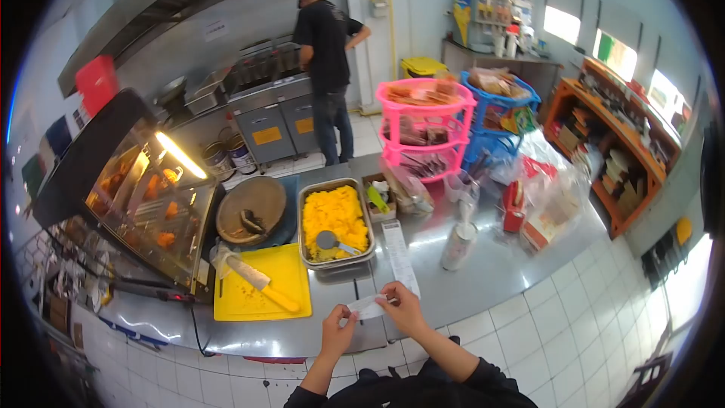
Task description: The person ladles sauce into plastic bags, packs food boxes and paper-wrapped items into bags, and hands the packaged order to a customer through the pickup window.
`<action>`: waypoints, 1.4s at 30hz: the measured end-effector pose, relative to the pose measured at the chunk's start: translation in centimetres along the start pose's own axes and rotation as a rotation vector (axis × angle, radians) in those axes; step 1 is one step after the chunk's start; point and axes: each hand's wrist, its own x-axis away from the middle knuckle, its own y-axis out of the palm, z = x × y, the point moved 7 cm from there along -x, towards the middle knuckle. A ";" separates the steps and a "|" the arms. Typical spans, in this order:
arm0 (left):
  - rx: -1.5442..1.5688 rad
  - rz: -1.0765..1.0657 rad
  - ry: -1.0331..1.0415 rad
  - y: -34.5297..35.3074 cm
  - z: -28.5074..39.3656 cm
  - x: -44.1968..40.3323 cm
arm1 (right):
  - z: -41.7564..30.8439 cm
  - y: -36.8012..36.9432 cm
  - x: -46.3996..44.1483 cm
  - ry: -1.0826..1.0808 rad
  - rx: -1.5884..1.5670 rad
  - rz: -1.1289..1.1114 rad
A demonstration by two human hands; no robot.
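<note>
Pinching a small white paper slip (368,307) from opposite ends, the two hands hold it above the near edge of the steel counter (483,276). The left hand (337,329) grips its nine o'clock end between thumb and fingers, and the right hand (400,306) grips the other end at three o'clock. This two-ended hold probably keeps so limp a piece spread and steady; whether anything is printed on it is too small to tell.

With the slip as the dial's centre and twelve straight ahead, a long paper strip (400,257) lies flat at one o'clock, perhaps left there to be in easy view. Between eleven and twelve, a metal tray (370,255) holds yellow food (333,211), with a grey scoop (326,240) resting on top, its handle out towards four o'clock, likely so it can be picked up without touching the food. Between nine and ten, a knife (260,279) lies on a yellow cutting board (230,308); its handle points towards the person, which seems to suit a quick grasp. At ten stands a lit display cabinet (192,219), presumably lit to show the food inside. A can (459,245) stands upright at two o'clock, apart from the hands.
</note>
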 end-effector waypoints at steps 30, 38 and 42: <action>-0.769 0.215 -0.145 11.3 0.7 2.3 | 5.8 -9.5 1.2 -0.344 0.182 -0.761; -0.367 -0.031 -0.354 10.8 1.4 -0.9 | 5.8 -8.5 1.7 -0.119 -0.161 -0.669; 0.088 -0.174 -0.494 14.3 6.1 -0.8 | 6.1 -11.2 1.3 0.137 -0.417 -0.553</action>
